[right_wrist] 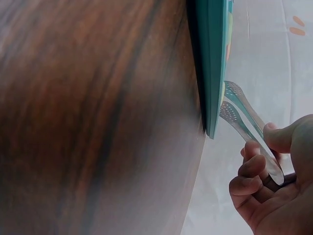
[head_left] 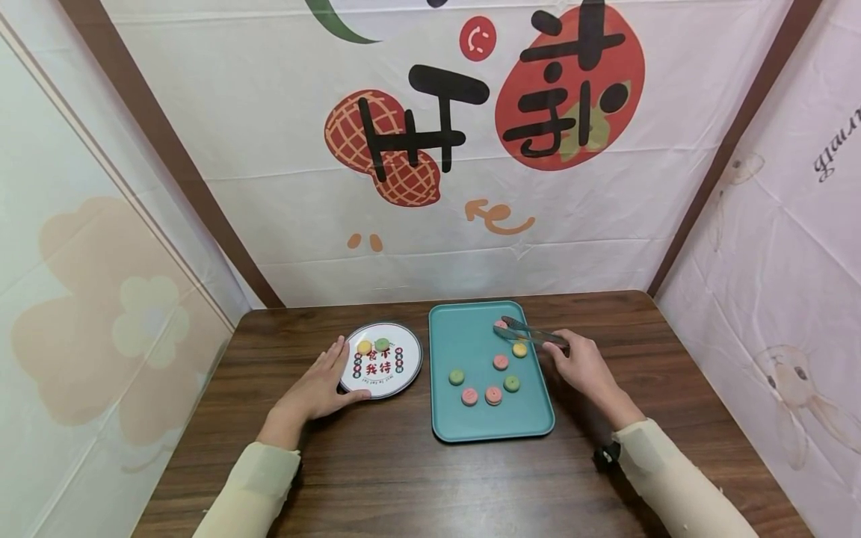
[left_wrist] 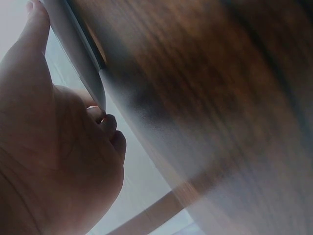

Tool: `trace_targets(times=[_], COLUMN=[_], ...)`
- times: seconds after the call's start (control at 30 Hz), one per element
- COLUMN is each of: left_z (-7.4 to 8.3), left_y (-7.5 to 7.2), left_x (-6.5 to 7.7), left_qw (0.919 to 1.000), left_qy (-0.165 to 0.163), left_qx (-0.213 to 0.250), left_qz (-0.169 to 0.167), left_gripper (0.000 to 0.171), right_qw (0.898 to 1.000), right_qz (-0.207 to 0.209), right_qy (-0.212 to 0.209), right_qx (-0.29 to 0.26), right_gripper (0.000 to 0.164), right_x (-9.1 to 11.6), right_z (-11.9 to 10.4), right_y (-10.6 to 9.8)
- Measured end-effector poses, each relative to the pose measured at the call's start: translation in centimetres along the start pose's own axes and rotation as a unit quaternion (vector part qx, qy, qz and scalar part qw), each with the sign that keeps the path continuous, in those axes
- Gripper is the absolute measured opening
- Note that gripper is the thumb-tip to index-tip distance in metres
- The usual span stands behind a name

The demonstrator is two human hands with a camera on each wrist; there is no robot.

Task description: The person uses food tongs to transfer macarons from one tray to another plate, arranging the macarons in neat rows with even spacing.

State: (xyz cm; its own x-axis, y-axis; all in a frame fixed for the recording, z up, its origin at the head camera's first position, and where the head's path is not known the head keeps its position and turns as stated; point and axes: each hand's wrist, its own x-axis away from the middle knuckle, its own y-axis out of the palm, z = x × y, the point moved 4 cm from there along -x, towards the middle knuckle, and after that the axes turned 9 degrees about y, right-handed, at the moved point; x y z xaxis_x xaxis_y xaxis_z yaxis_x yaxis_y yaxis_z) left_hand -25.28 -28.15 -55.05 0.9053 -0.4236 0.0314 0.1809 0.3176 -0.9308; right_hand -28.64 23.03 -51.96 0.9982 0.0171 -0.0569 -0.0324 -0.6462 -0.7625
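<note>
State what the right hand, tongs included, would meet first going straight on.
For the right hand with its tongs, probably the pink macaron by their tips, toward the tray's far right corner; depth is unclear, so they may be touching it.

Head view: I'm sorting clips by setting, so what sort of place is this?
Probably a makeshift filming booth: creased, printed sheets stand like walls on three sides of a wood-grain table, which bears a teal tray of small macaron-like sweets.

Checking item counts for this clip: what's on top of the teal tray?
On the tray: four pink cookies, two green cookies and one yellow cookie. The tongs partly cover the farthest pink one; anything beneath the cookies is hidden.
</note>
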Motion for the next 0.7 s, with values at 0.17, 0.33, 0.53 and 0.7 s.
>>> trace_targets(times=[0.17,0.33,0.53,0.7], left_z=[0.13,0.17,0.15,0.11], left_y=[-0.04,-0.09,-0.08,-0.02], left_x=[0.02,0.02,0.02,0.03], left_qw=[1.0,1.0,1.0,1.0], left_qy=[0.005,0.005,0.005,0.006], left_qx=[-0.004,-0.005,-0.002,-0.002], left_qz=[0.0,0.0,0.0,0.002], left_gripper=[0.127,0.126,0.127,0.126], right_qw=[1.0,1.0,1.0,1.0], right_qz=[-0.01,-0.011,-0.013,-0.01], right_qy=[0.002,0.001,0.001,-0.003], right_qx=[-0.004,-0.012,-0.014,-0.009], right_gripper=[0.043,0.041,0.04,0.04], right_x=[-0.04,0.13,0.41,0.47], right_z=[-0.03,-0.11,-0.2,-0.24], right_y=[-0.13,-0.24,-0.35,-0.45])
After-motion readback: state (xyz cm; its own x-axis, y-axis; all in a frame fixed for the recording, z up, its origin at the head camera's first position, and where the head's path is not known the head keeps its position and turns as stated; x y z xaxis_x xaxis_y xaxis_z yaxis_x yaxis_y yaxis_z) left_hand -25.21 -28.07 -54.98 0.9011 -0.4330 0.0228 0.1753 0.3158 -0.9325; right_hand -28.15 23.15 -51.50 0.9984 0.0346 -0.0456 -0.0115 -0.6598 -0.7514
